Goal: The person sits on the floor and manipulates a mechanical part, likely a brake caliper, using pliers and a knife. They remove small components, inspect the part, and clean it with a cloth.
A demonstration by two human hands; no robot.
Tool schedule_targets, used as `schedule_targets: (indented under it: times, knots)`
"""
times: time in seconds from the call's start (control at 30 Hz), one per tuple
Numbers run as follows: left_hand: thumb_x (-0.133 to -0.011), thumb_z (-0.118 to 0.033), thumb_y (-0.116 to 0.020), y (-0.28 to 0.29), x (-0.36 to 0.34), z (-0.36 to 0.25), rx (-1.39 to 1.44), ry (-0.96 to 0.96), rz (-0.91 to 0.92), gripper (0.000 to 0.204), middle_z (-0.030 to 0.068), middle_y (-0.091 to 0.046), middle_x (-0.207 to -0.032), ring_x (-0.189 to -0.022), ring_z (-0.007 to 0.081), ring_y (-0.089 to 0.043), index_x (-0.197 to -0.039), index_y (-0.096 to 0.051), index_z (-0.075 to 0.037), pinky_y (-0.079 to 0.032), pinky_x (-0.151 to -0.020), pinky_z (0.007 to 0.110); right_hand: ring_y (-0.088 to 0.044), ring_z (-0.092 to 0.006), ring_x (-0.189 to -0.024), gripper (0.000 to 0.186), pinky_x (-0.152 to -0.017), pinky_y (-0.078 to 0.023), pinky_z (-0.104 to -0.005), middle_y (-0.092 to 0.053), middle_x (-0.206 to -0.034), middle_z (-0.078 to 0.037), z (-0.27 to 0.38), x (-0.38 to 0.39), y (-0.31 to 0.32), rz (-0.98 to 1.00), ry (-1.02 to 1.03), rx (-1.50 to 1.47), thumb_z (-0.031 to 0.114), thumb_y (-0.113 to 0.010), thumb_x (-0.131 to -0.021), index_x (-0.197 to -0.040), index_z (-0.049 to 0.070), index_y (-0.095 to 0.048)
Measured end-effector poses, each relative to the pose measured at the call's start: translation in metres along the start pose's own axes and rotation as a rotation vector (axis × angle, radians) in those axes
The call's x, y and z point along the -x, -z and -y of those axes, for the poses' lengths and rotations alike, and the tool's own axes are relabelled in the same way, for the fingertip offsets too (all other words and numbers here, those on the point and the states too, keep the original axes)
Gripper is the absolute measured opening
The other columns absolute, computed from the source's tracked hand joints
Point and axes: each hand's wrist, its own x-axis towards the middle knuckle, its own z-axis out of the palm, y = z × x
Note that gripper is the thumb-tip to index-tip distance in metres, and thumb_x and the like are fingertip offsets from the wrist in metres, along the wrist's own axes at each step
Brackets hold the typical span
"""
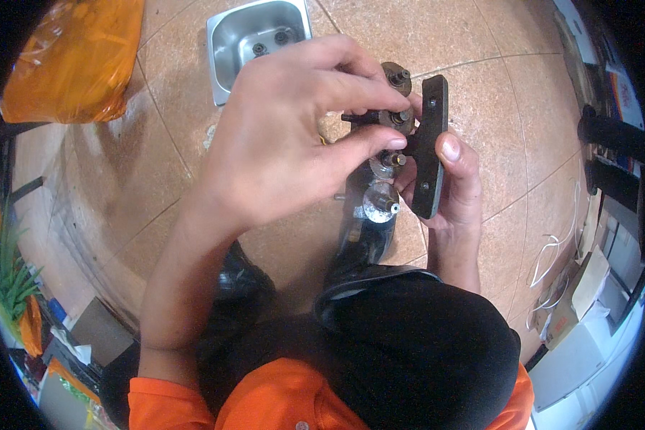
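1. With left hand (279, 136), pinching a dark round fitting (398, 118) just left of the dark bar (431, 143), probably adjusting it.
2. With right hand (462, 179), clasping the bar, with fingers partly hidden; next calling for steady support.
3. Beyond, left of the bar: metal sink (228, 46).

Right of the right hand (460, 172): open tile floor (519, 136) gave passing room, out to a white cable (552, 249).
Left of the left hand (283, 140): tiles lay open toward orange plastic (79, 57).
Beyond the left hand: a steel basin (226, 50) obstructed.
Between the hands: a black bar (431, 143) and metal fittings (378, 206) filled most space.
Bodyward of the right hand: a dark-clothed knee (416, 337) crowded its forearm.
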Motion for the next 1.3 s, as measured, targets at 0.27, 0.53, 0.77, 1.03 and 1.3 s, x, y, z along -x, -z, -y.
schedule_targets:
  times: [0.27,0.53,0.77,1.03,1.3]
  knots:
    - [-0.072,0.007,-0.069,-0.001,0.001,-0.004,-0.161,-0.099,0.029,0.034,0.0106,-0.059,-0.103,-0.088,0.0231,-0.062,-0.103,-0.069,-0.005,-0.051,-0.074,0.032,-0.058,-0.0262,-0.113,0.081,-0.097,-0.049,-0.0390,-0.055,-0.125,-0.018,-0.003,-0.001,-0.005,0.002,-0.012,-0.049,0.033,-0.072,-0.079,-0.137,-0.009,-0.035]
    - [-0.071,0.001,-0.071,0.010,0.000,-0.005,-0.118,-0.108,0.097,0.029,0.0091,-0.061,-0.098,-0.085,0.0255,-0.062,-0.100,-0.069,-0.005,-0.050,-0.073,0.032,-0.058,-0.0257,-0.114,0.082,-0.099,-0.047,-0.0392,-0.055,-0.126,-0.018,-0.005,-0.002,-0.009,0.027,-0.001,-0.044,0.030,-0.072,-0.080,-0.141,-0.007,-0.033]
    - [-0.070,0.001,-0.071,0.012,-0.005,-0.008,-0.185,-0.174,0.117,0.029,0.0096,-0.063,-0.093,-0.086,0.0275,-0.064,-0.099,-0.068,-0.005,-0.052,-0.074,0.036,-0.057,-0.0246,-0.113,0.075,-0.099,-0.046,-0.0373,-0.055,-0.126,-0.017,-0.006,-0.004,-0.011,0.039,-0.027,-0.038,0.026,-0.071,-0.081,-0.140,-0.007,-0.036]
    - [-0.070,0.008,-0.065,0.011,-0.010,0.000,-0.082,-0.124,0.168,0.035,0.0104,-0.062,-0.091,-0.089,0.0305,-0.062,-0.102,-0.059,-0.004,-0.050,-0.075,0.038,-0.057,-0.0222,-0.110,0.069,-0.095,-0.046,-0.0344,-0.058,-0.120,-0.013,-0.008,-0.006,-0.011,0.025,-0.002,-0.017,0.029,-0.070,-0.083,-0.136,-0.006,-0.042]
    - [-0.069,0.005,-0.069,0.020,-0.012,0.013,0.017,-0.190,0.265,0.035,0.0107,-0.061,-0.096,-0.090,0.0291,-0.062,-0.102,-0.060,-0.004,-0.050,-0.076,0.037,-0.057,-0.0227,-0.113,0.070,-0.095,-0.048,-0.0389,-0.057,-0.124,-0.015,-0.008,-0.005,-0.011,0.045,-0.056,-0.029,0.030,-0.069,-0.084,-0.138,-0.004,-0.039]
